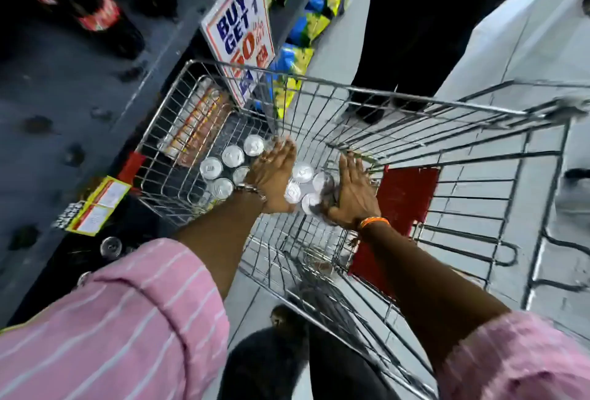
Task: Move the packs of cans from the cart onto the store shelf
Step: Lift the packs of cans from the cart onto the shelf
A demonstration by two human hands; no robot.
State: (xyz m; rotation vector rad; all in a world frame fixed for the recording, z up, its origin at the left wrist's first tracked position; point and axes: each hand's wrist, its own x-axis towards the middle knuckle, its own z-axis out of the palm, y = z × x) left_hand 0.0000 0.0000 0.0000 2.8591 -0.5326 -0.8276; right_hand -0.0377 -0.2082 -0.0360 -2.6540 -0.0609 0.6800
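Note:
A wire shopping cart stands in the aisle below me. A shrink-wrapped pack of silver-topped cans sits in it, and both hands press against its sides: my left hand on the left, my right hand on the right, fingers extended flat. A second pack of cans lies just left of my left hand. A third pack with orange labels lies on its side at the cart's far left corner. The store shelf runs along the left, dark and grey.
Dark soda bottles with red labels stand on the shelf at top left. A "BUY GET" promo sign hangs over the cart's far edge. Blue and yellow snack bags line a lower shelf beyond. Another person's dark legs stand behind the cart.

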